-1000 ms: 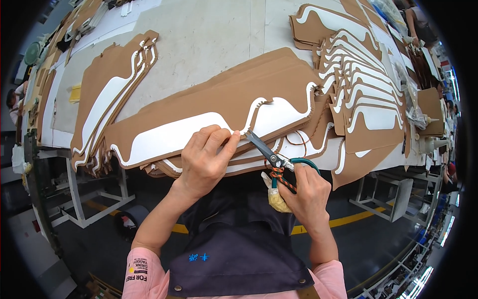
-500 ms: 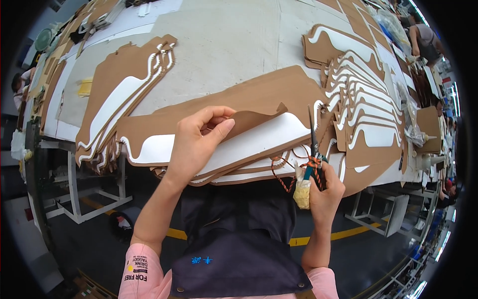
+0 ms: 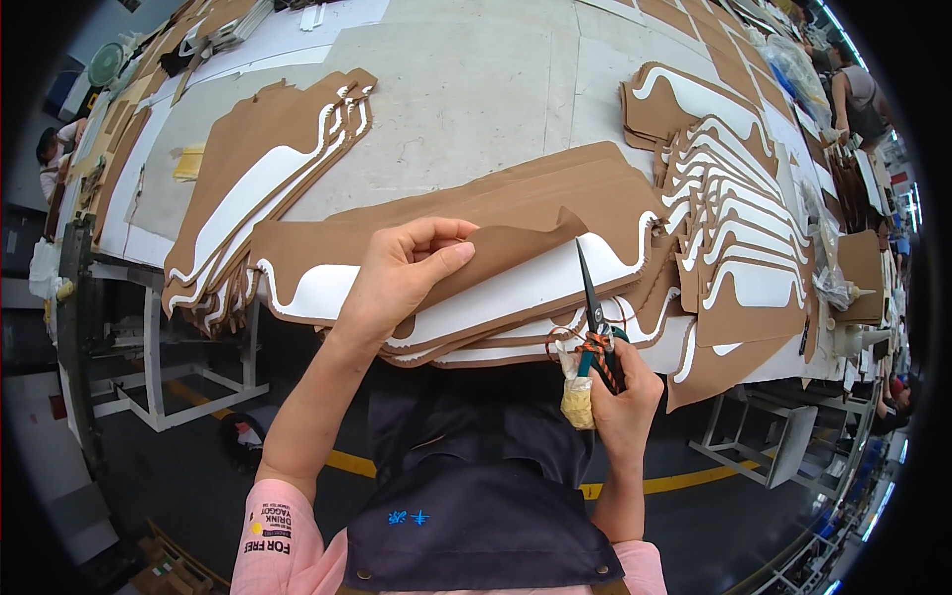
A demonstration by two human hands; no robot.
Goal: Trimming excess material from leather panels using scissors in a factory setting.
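My left hand (image 3: 402, 278) pinches the lifted edge of a brown sheet piece (image 3: 521, 236), perhaps leather, between thumb and fingers. The free end of that edge curls upward. Below it shows a white curved panel (image 3: 526, 283) with a brown border, on top of a stack of similar pieces at the table's near edge. In my right hand (image 3: 630, 397) is a pair of scissors (image 3: 593, 297) with dark blades pointing up and leftward. Orange-and-black cord winds round the handles, and one handle has a yellowish wrapping (image 3: 577, 402). The blade tips are near the curled end.
Fanned brown-and-white pieces (image 3: 749, 238) lie at the right, and another stack (image 3: 253, 193) lies at the left of the grey table (image 3: 436, 89). A white bottle (image 3: 851, 339) stands at the right edge. Another person (image 3: 861, 99) is at the far right.
My right hand has brought the scissors leftward, and the blades now tilt left toward the curled edge. My left hand keeps its pinch on the brown piece. The view has shifted slightly.
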